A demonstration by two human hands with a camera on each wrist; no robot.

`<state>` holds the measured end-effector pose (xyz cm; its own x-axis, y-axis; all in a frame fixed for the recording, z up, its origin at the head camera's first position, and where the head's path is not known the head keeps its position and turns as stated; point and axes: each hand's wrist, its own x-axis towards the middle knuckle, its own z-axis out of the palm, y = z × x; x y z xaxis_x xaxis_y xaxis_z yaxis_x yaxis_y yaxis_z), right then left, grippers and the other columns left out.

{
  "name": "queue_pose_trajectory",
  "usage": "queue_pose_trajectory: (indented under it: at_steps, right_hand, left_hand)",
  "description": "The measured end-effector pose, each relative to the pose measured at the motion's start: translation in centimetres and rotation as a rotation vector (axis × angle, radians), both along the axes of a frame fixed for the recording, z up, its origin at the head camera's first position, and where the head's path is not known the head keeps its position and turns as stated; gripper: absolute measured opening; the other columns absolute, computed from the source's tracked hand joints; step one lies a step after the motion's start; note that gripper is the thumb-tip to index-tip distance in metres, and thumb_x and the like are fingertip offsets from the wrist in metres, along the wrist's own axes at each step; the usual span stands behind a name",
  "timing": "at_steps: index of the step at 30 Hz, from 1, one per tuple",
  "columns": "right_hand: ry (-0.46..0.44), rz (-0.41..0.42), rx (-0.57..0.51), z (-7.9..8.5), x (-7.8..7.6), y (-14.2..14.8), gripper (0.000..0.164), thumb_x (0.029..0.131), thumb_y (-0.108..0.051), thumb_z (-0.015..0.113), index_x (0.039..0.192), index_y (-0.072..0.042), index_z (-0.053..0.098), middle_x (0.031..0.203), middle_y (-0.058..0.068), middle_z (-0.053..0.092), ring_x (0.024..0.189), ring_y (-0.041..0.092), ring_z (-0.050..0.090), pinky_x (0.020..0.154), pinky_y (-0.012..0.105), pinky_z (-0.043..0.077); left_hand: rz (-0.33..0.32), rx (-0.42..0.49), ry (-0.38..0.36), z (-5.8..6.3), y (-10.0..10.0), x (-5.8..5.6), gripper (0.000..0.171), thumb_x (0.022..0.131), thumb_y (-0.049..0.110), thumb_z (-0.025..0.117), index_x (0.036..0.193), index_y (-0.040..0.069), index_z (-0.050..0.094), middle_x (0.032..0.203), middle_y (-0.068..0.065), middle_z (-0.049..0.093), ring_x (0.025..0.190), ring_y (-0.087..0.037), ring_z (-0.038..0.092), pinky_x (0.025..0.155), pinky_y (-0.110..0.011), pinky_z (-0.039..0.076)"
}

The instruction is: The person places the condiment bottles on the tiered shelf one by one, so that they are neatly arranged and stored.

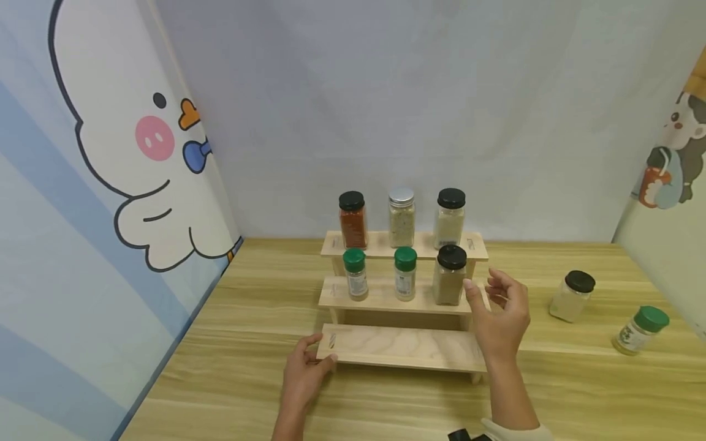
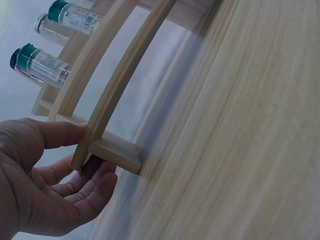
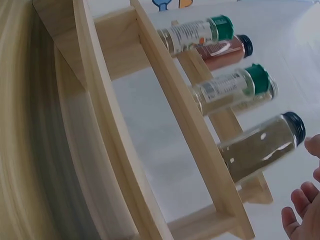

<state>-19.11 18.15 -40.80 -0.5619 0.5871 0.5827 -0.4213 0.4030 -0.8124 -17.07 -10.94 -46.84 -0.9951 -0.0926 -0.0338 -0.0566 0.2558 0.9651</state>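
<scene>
A three-tier wooden spice rack (image 1: 402, 346) stands on the table. My left hand (image 1: 303, 373) grips the left end of its lowest tier; in the left wrist view the thumb lies on the board and the fingers curl below it. Near the right end of the middle tier is my right hand (image 1: 502, 315), fingers loosely bent and holding nothing. Just left of it stands a black-lidded jar of grey-brown powder (image 1: 449, 283); the right wrist view shows a small gap between fingertips and jar. Two green-capped shakers (image 1: 357, 283) (image 1: 405, 282) share that tier.
Along the top tier stand a jar of red spice (image 1: 353, 226), a silver-lidded jar (image 1: 402, 223) and a black-lidded jar (image 1: 449, 225). On the table to the right are another black-lidded jar (image 1: 571, 300) and a green-capped shaker (image 1: 637, 334). A pale curtain (image 1: 408, 122) hangs behind.
</scene>
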Motion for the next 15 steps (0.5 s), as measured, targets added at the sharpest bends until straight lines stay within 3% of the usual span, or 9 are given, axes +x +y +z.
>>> queue_pose_trajectory:
  at_steps: [8, 15]
  right_hand:
    - [-0.002, -0.078, -0.038, 0.2, 0.7, 2.1, 0.032, 0.081, -0.005, 0.071, 0.107, 0.01, 0.059, 0.092, -0.004, 0.054, 0.082, 0.008, 0.05, 0.075, 0.02, 0.04]
    - [-0.023, -0.126, -0.071, 0.1, 1.0, 3.7, 0.034, 0.083, -0.009, 0.07, 0.107, 0.011, 0.058, 0.09, -0.011, 0.052, 0.081, 0.007, 0.05, 0.074, 0.02, 0.041]
  left_hand:
    - [0.004, -0.002, -0.001, -0.1, -0.1, -0.1, 0.055, 0.079, 0.004, 0.07, 0.128, -0.004, 0.046, 0.08, -0.011, 0.062, 0.074, -0.021, 0.06, 0.062, -0.033, 0.046]
    - [0.004, -0.007, 0.008, -0.1, 0.0, -0.2, 0.055, 0.079, 0.004, 0.071, 0.128, -0.005, 0.047, 0.08, -0.01, 0.063, 0.075, -0.021, 0.06, 0.063, -0.033, 0.046]
